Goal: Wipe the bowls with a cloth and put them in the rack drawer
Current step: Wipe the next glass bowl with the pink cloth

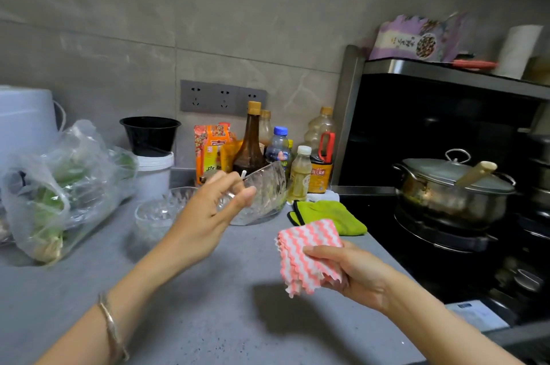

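On the grey counter (214, 314), the left hand (208, 215) curls its fingers round a tilted glass bowl (265, 199), a smaller bowl (154, 215) at its nine o'clock, while at four o'clock the right hand (354, 272) pinches the pink-striped cloth (309, 257).

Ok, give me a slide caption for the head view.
Left hand grips a tilted glass bowl at the counter; right hand holds a pink-and-white cloth.
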The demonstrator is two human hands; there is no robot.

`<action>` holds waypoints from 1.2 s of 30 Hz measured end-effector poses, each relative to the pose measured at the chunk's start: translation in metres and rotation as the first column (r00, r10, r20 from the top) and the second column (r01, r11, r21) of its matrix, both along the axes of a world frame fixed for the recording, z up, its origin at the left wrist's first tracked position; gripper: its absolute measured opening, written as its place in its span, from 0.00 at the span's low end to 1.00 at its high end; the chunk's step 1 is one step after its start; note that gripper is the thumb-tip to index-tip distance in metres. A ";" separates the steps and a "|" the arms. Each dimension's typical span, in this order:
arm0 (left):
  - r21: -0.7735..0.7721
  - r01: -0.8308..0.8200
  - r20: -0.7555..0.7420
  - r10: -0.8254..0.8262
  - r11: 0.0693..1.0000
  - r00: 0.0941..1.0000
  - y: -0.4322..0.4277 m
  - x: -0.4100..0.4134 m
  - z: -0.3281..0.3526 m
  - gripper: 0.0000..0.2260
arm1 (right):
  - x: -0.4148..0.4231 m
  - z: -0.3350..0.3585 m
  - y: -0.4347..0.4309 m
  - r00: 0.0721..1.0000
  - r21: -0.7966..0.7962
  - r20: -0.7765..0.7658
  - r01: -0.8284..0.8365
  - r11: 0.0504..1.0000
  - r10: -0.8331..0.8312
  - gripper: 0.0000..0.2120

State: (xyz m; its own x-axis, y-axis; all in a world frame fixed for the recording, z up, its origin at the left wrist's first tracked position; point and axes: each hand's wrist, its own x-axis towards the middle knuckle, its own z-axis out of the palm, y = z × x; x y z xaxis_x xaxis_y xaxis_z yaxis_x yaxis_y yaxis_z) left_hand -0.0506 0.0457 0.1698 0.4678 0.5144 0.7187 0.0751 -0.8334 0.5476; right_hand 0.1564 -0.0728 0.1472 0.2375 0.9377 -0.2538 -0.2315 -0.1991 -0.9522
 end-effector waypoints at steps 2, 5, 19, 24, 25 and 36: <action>-0.060 0.052 0.063 -0.049 0.997 0.997 -0.015 0.020 -0.005 0.17 | 0.015 0.001 -0.013 0.997 0.052 -0.002 0.073 0.996 -0.073 0.06; -0.156 0.105 0.136 -0.083 0.982 0.987 -0.039 0.051 -0.015 0.20 | 0.038 0.000 -0.026 0.975 0.147 0.098 0.183 0.972 -0.198 0.15; -0.609 0.140 0.452 0.196 0.781 0.870 -0.136 0.103 -0.041 0.24 | 0.015 -0.011 -0.072 0.565 0.638 0.650 -0.043 0.769 -0.507 0.21; -0.646 0.078 0.412 0.261 0.760 0.873 -0.161 0.090 -0.043 0.27 | 0.002 -0.014 -0.077 0.508 0.676 0.670 -0.114 0.728 -0.542 0.22; -0.640 0.059 0.406 0.272 0.766 0.872 -0.166 0.089 -0.043 0.27 | -0.005 -0.013 -0.079 0.580 0.681 0.626 -0.083 0.727 -0.520 0.21; -0.519 -0.092 0.434 0.354 0.850 0.829 -0.181 0.077 -0.041 0.30 | -0.032 0.001 -0.081 0.828 0.602 0.406 0.076 0.795 -0.386 0.14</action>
